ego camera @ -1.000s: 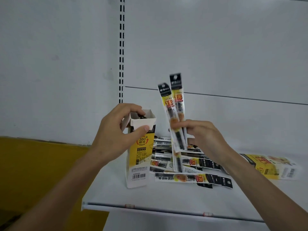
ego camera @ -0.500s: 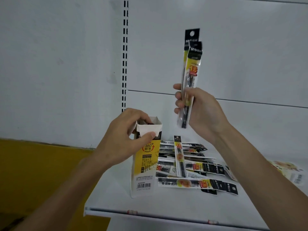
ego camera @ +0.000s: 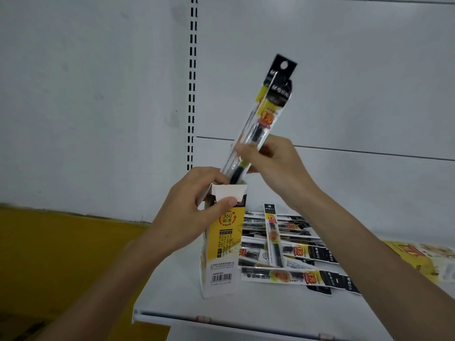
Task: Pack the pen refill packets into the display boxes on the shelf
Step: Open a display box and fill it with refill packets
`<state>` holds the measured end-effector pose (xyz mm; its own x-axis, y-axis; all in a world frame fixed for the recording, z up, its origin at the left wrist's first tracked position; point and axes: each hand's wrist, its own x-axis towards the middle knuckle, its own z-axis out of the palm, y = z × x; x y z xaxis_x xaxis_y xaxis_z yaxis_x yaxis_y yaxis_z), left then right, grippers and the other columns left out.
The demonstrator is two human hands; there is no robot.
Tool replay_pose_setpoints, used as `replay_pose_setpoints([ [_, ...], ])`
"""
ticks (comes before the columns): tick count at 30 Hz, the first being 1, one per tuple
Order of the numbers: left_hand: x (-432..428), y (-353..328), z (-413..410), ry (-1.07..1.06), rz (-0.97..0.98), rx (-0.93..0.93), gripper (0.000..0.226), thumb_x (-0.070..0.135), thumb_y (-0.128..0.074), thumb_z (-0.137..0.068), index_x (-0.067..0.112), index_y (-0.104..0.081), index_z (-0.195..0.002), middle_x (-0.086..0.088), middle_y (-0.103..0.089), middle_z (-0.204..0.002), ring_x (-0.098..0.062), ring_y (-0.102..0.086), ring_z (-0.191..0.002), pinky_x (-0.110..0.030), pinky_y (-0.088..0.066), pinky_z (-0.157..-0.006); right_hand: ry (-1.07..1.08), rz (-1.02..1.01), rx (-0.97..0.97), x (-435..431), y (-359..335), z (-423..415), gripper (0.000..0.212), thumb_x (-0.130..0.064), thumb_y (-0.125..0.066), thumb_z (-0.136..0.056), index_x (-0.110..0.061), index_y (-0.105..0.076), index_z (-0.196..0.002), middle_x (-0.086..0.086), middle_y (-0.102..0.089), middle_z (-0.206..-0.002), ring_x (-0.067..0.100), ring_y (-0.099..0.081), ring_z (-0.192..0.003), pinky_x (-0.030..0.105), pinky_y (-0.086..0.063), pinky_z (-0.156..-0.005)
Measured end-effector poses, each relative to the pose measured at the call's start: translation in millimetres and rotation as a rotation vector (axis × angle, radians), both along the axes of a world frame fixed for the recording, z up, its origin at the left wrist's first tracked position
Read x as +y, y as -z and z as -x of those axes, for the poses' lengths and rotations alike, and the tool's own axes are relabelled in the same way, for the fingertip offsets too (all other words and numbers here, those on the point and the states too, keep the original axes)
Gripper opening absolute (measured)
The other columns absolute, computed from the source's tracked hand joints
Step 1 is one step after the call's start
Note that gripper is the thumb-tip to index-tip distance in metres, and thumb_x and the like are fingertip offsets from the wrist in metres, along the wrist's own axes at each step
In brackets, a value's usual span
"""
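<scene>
A tall yellow and white display box (ego camera: 222, 244) stands upright on the white shelf (ego camera: 246, 306). My left hand (ego camera: 189, 212) grips its open top, thumb on the front flap. My right hand (ego camera: 275, 166) holds two pen refill packets (ego camera: 267, 116) tilted, black header cards up. Their lower ends sit in the box mouth. A pile of several loose refill packets (ego camera: 290, 252) lies flat on the shelf to the right of the box.
Another yellow display box (ego camera: 423, 257) lies on its side at the shelf's right end. A slotted upright (ego camera: 192, 82) runs up the white back panel. A yellow surface (ego camera: 61, 254) lies lower left, beyond the shelf's front edge (ego camera: 221, 318).
My right hand lifted the two packets off the pile, raised them high, then brought them down and left until their lower ends entered the box mouth. My left hand kept its hold on the box top.
</scene>
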<state>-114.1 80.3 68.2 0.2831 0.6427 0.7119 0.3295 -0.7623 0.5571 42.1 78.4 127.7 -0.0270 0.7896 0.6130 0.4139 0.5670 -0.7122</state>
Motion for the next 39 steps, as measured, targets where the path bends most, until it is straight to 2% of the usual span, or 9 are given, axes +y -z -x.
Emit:
replay_pose_setpoints([
  [7, 4, 2, -1, 0.038, -0.001, -0.024, 0.015, 0.038, -0.058, -0.075, 0.042, -0.052, -0.088, 0.021, -0.056, -0.102, 0.004, -0.052, -0.099, -0.007, -0.044, -0.077, -0.102, 0.186, -0.057, -1, 8, -5, 0.022, -0.03, -0.073, -0.074, -0.017, -0.07, -0.092, 0.0, -0.073, -0.09, 0.015, -0.067, -0.087, 0.027, -0.051, -0.082],
  [11, 7, 2, -4, 0.038, 0.006, -0.021, 0.014, 0.038, -0.058, -0.074, 0.042, -0.051, -0.086, 0.024, -0.055, -0.103, 0.007, -0.049, -0.101, -0.008, -0.045, -0.078, -0.037, 0.092, 0.03, 0, 0, -9, 0.006, -0.022, -0.073, -0.077, -0.018, -0.07, -0.079, -0.011, -0.066, -0.06, 0.002, -0.056, -0.053, 0.014, -0.041, -0.05],
  [15, 8, 3, -7, 0.043, 0.004, -0.018, 0.014, 0.038, -0.058, -0.074, 0.042, -0.052, -0.087, 0.025, -0.054, -0.105, 0.011, -0.049, -0.101, -0.004, -0.043, -0.075, -0.109, 0.243, -0.237, 1, -8, -11, 0.018, -0.018, -0.074, -0.076, -0.009, -0.066, -0.089, 0.002, -0.063, -0.074, 0.012, -0.052, -0.06, 0.02, -0.041, -0.05],
  [18, 7, 3, -4, 0.051, 0.009, -0.024, 0.013, 0.038, -0.057, -0.075, 0.045, -0.051, -0.086, 0.024, -0.056, -0.101, 0.01, -0.049, -0.1, -0.004, -0.043, -0.075, -0.154, 0.261, -0.069, 2, -11, -14, 0.032, -0.026, -0.075, -0.074, -0.014, -0.064, -0.101, 0.001, -0.065, -0.081, 0.01, -0.057, -0.065, 0.024, -0.045, -0.058],
  [21, 5, 2, -2, 0.079, 0.021, -0.016, 0.022, 0.039, -0.055, -0.078, 0.052, -0.048, -0.094, 0.028, -0.054, -0.105, 0.004, -0.051, -0.102, -0.007, -0.045, -0.075, -0.161, 0.174, 0.043, 2, -8, -15, 0.019, -0.027, -0.068, -0.081, -0.017, -0.067, -0.097, -0.001, -0.067, -0.083, 0.006, -0.057, -0.062, 0.022, -0.044, -0.058],
  [28, 3, 1, -2, 0.087, 0.094, -0.072, 0.048, 0.046, -0.059, -0.073, 0.066, -0.031, -0.107, 0.025, -0.053, -0.11, 0.008, -0.053, -0.103, -0.005, -0.046, -0.077, 0.108, 0.132, -0.202, 15, 16, -30, 0.013, -0.029, -0.062, -0.086, -0.019, -0.068, -0.081, -0.007, -0.068, -0.073, 0.001, -0.056, -0.058, 0.015, -0.041, -0.059],
  [31, 7, 6, -3, 0.054, 0.066, -0.041, 0.033, 0.049, -0.059, -0.078, 0.054, -0.041, -0.106, 0.025, -0.049, -0.113, 0.015, -0.047, -0.103, 0.0, -0.041, -0.074, 0.309, 0.405, -0.609, 27, 45, -49, 0.026, -0.037, -0.06, -0.088, -0.012, -0.061, -0.083, 0.004, -0.064, -0.082, 0.014, -0.06, -0.07, 0.021, -0.042, -0.058],
  [34, 9, 9, -5, 0.049, 0.06, -0.08, 0.029, 0.047, -0.058, -0.078, 0.048, -0.045, -0.104, 0.024, -0.048, -0.114, 0.019, -0.045, -0.101, 0.001, -0.04, -0.073, 0.379, 0.617, -0.772, 37, 84, -62, 0.04, -0.046, -0.063, -0.083, -0.012, -0.048, -0.066, 0.002, -0.053, -0.062, 0.015, -0.047, -0.052, 0.023, -0.033, -0.047],
  [39, 7, 12, -6, 0.046, 0.072, -0.112, 0.025, 0.044, -0.058, -0.08, 0.048, -0.045, -0.101, 0.024, -0.048, -0.112, 0.004, -0.051, -0.104, -0.005, -0.046, -0.073, 0.378, 0.654, -0.503, 43, 103, -76, 0.029, -0.029, -0.07, -0.08, -0.005, -0.057, -0.089, 0.003, -0.057, -0.075, 0.014, -0.05, -0.061, 0.026, -0.043, -0.056],
])
